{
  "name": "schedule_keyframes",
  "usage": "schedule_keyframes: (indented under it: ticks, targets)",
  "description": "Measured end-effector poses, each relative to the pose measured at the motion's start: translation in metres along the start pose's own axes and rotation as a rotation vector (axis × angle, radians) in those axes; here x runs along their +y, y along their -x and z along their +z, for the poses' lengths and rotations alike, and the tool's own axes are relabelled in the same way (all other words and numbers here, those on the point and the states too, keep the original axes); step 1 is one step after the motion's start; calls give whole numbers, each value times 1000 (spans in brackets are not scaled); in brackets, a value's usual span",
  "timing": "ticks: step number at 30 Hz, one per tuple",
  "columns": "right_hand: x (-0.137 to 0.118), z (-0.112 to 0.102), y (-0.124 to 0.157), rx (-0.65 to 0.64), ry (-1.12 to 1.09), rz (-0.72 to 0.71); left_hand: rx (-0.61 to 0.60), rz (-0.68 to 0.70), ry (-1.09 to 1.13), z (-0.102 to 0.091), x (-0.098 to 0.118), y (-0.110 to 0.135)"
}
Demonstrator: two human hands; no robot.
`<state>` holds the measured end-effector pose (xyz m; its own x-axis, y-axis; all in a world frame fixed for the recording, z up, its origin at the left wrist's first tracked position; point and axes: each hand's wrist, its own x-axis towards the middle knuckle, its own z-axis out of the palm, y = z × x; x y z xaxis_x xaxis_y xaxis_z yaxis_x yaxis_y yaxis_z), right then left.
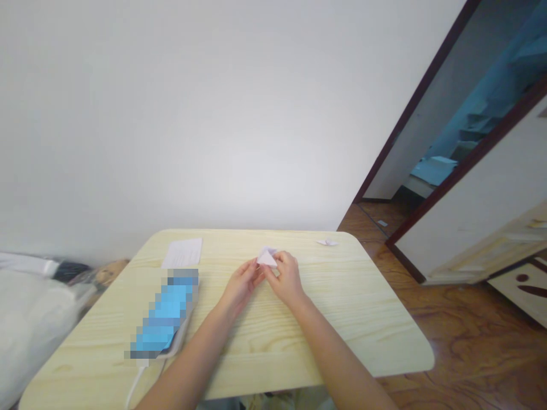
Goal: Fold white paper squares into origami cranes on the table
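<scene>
A small piece of folded white paper [267, 258] is pinched between my two hands above the middle of the pale pine table [342, 319]. My left hand [240, 284] holds its left side. My right hand [286, 279] grips its right side and hides part of it. Another small folded paper piece [327, 242] lies near the far edge, to the right of my hands. A flat white sheet [183, 253] lies at the far left of the tabletop, beyond my left hand.
A pixelated blue device [164, 313] with a white cable [135, 387] lies left of my left forearm. Bedding and a plush toy [109, 272] sit beyond the table's left edge. A wall stands behind the table, with wooden flooring and an open door on the right.
</scene>
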<state>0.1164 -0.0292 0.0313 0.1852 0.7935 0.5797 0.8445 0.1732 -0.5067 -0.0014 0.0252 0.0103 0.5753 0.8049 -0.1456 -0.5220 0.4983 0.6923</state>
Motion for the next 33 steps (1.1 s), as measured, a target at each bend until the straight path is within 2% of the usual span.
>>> schedule_keyframes:
  ticks: [4,8,11,16,20,26,29,33]
  targets:
    - [-2,-1,0,29,13,44,-30,-8,-52,-1,-1,1]
    - [-3,-1,-2,116,-58,119,12,-8,-67,1,-1,2]
    - [0,1,-3,199,-196,158,57,-12,-69,3,-1,2]
    - [5,9,-2,139,-547,258,59,-13,-80,4,-1,2]
    - [4,15,-2,164,-707,380,42,1,-125,5,-2,3]
    - [5,12,-2,143,-687,377,102,106,-278,3,-3,3]
    - [5,9,-3,174,-642,391,129,143,-315,2,-3,3]
    - [6,7,-3,190,-692,443,181,193,-355,4,-2,3]
